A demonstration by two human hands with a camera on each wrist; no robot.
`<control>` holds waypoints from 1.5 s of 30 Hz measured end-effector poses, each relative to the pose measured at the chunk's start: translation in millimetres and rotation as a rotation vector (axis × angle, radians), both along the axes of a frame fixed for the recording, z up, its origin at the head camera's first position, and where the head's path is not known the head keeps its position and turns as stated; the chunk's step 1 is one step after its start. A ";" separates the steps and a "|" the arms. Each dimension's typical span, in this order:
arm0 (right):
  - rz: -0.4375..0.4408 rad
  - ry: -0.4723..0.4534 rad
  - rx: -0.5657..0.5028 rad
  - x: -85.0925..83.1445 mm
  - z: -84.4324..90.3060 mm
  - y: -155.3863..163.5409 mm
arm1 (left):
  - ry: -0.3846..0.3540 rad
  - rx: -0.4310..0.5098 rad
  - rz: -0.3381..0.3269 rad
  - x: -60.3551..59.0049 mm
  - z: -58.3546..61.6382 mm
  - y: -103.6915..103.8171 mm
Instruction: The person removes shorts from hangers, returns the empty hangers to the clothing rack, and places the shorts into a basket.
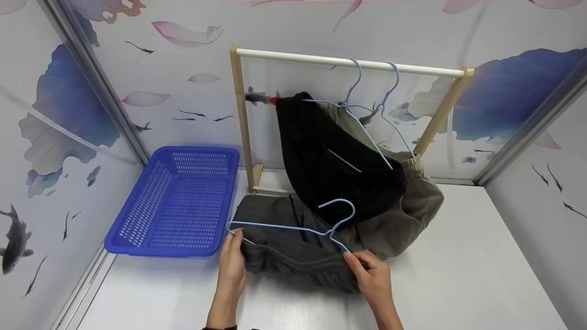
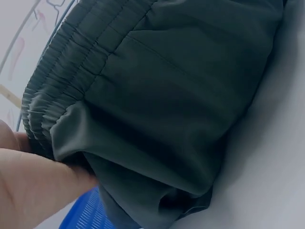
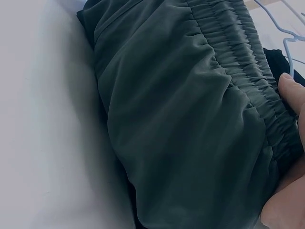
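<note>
Dark grey pants [image 1: 284,266] with a gathered elastic waistband lie toward the front, spread between both hands. A light blue wire hanger [image 1: 275,226] sits at their waist, its hook upward. My left hand [image 1: 231,266] grips the waistband's left end, with the thumb at the hanger's left corner. At the other side my right hand [image 1: 375,277] pinches the waistband together with the hanger's right arm. In the left wrist view, the pants [image 2: 162,95] partly hide the fingers of the left hand [image 2: 38,186]. The right wrist view shows the right thumb against the hanger [image 3: 287,52] beside the gathered waistband [image 3: 238,57].
Behind stands a garment rack with a white rail [image 1: 293,56] and wooden legs. Black pants [image 1: 312,151] and khaki pants [image 1: 419,197] hang on it from blue hangers, close behind the grey pants. A blue plastic basket [image 1: 172,250] stands left on the white table [image 1: 463,275].
</note>
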State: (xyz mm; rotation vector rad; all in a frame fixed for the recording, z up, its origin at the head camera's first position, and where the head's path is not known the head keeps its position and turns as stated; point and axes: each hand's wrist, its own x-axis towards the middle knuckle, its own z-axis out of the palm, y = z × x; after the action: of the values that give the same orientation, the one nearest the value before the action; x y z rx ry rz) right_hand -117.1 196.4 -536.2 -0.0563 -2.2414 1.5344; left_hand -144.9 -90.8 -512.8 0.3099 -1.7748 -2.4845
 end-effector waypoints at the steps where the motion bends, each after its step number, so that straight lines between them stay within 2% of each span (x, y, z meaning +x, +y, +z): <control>1: 0.002 -0.004 -0.002 0.1 0.0 -0.1 | -0.007 -0.043 0.014 0.5 1.2 -0.1; 5: 0.018 -0.038 -0.018 1.0 0.9 0.0 | -0.023 -0.174 0.078 1.3 6.1 0.8; 10: 0.017 -0.055 -0.020 2.5 1.9 0.5 | -0.002 -0.346 0.174 -0.4 10.6 3.9; 13: 0.013 -0.053 -0.014 3.1 1.8 -0.2 | 0.027 -0.543 0.254 -0.1 8.7 7.5; 15: 0.009 -0.057 -0.003 3.6 1.6 -0.6 | 0.065 -0.686 0.306 1.2 5.1 11.0; 18: 0.007 -0.072 0.016 4.5 1.7 -1.3 | 0.159 -0.892 0.375 2.5 -1.0 16.3; 21: 0.001 -0.081 0.029 4.9 1.5 -1.8 | 0.280 -1.027 0.401 2.2 -3.3 20.4; 23: -0.002 -0.082 0.028 5.1 1.7 -2.4 | 0.353 -1.088 0.400 1.4 -3.4 22.9; 30: -0.003 -0.061 0.027 5.2 2.4 -4.3 | 0.553 -1.208 0.316 1.4 -2.7 31.5; 34: -0.005 -0.043 0.027 4.9 1.3 -4.9 | 0.595 -1.259 0.267 2.6 -0.5 36.7; 40: -0.001 -0.033 0.029 4.8 1.6 -6.1 | 0.628 -1.281 0.193 3.5 2.9 44.9; 45: 0.007 -0.052 0.040 4.5 4.3 -6.0 | 0.699 -1.290 0.167 2.5 4.7 51.4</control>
State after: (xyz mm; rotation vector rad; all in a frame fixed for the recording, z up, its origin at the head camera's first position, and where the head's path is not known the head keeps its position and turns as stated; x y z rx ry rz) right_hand -112.6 190.4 -531.9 -0.0779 -2.3142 1.5071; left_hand -142.4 -39.4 -508.1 -0.4190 -2.3096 -0.7529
